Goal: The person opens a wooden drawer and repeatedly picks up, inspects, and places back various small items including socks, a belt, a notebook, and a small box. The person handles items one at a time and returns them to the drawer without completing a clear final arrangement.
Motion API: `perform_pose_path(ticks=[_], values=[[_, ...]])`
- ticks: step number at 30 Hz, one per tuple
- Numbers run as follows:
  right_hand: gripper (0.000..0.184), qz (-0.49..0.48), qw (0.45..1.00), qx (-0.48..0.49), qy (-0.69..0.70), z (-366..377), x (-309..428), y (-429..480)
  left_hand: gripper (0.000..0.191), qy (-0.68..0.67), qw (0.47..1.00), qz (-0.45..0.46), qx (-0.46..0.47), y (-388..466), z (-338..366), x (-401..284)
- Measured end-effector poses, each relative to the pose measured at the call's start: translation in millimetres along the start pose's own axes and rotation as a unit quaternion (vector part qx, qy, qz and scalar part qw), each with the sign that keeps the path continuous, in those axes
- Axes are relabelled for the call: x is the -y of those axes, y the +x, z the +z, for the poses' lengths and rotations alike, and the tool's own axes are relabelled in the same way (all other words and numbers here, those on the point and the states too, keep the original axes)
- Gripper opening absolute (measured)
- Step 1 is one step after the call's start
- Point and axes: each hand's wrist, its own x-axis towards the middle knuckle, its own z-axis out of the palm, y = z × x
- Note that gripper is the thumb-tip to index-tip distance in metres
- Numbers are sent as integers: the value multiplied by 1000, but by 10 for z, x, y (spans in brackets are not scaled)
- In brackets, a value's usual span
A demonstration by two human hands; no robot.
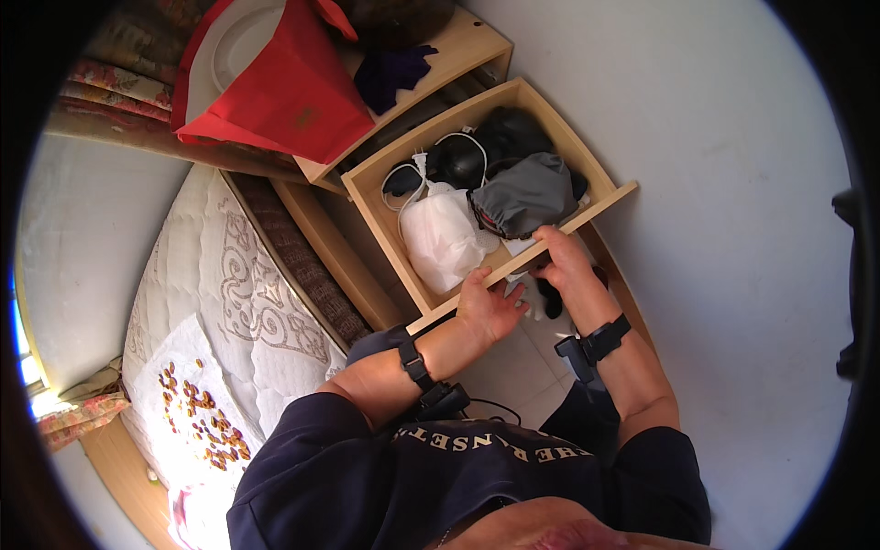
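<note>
A light wooden drawer (612,201) is out in front of its cabinet (474,41), its back wall in view; whether it still rests on runners I cannot tell. My left hand (488,309) holds the front panel near its middle, thumb over the top edge, fingers below. Further right, my right hand (565,258) grips the same panel. Inside lie a grey drawstring pouch (529,196), a white plastic-wrapped bundle (443,237), a white cord with a plug (419,161), a glossy black rounded object (459,161) and a dark bag-like item (515,130).
On the cabinet top stand a red bag (295,103) and a dark purple cloth (392,75). A patterned mattress (254,275) lies to the left, with small brown pieces (220,433) spread on white paper. A white wall (722,206) borders the right. Dark footwear (550,299) shows below.
</note>
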Motion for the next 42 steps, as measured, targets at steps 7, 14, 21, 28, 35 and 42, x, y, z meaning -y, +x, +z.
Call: perform_pose_path(ticks=[7, 14, 21, 28, 35, 42], values=[[34, -13, 998, 4, -55, 119, 129, -53, 59, -8, 1000, 16, 20, -1, 1, 16], [29, -38, 998, 23, -53, 224, 180, -85, 60, -21, 999, 19, 28, -42, 31, -24], [28, 8, 999, 11, -45, 209, 228, -124, 60, -43, 999, 16, 14, 11, 30, -40], [30, 5, 999, -11, -43, 266, 203, -20, 65, -56, 998, 10, 6, 160, -31, -92], [34, 20, 999, 6, -37, 259, 217, 20, 74, -63, 998, 15, -18, 74, 27, -150], [40, 16, 999, 8, -28, 334, 200, -48, 77, -56, 998, 10, -34, 11, 57, -217]])
